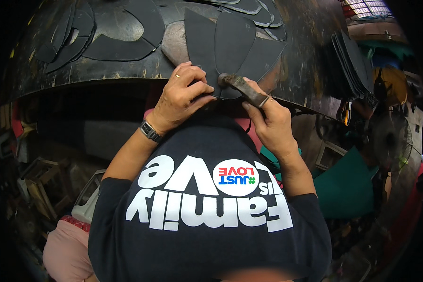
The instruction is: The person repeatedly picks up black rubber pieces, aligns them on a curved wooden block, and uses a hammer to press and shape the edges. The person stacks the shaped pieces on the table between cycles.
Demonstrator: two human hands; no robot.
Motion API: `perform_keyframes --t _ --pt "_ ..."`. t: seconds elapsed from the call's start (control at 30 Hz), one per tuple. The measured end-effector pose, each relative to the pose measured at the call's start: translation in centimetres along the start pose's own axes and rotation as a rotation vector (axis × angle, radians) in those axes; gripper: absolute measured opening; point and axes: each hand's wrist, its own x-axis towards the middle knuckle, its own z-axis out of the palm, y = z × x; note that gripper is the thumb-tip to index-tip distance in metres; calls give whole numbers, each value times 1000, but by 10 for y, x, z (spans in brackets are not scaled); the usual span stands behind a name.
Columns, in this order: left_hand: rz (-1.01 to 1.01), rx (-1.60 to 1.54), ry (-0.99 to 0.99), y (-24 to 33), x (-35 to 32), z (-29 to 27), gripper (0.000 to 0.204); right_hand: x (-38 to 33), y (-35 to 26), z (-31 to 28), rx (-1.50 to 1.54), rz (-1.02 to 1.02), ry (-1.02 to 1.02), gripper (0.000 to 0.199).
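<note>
Material [235, 44] in matte black sections, meeting along curved lines, lies at the middle of the tabletop's [308, 51] near edge, narrowing toward the person. The left hand [183, 94] has its thumb and forefinger close together at the narrow end; whether they pinch it, I cannot tell. The right hand [270, 117] is wrapped around a hammer [251, 91], its rounded head over that same end, contact unclear. Toward the tabletop's left end lie curved black pieces [122, 49]; more layered pieces [270, 16] sit beyond the material. Near the right edge hangs a black stack [348, 66], with green fabric [348, 188] below and a fan [393, 136] beside.
</note>
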Motion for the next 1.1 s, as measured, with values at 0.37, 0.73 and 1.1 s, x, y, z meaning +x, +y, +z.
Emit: perform_keyframes --t 0.37,0.73,1.1 --pt "26 41 14 -2 0 4 30 20 -8 0 111 116 -70 45" --pt "31 41 42 -4 -1 5 29 35 -6 6 -23 36 -73 50" --pt "35 25 55 -3 -1 6 28 114 -2 28 -181 123 -30 36"
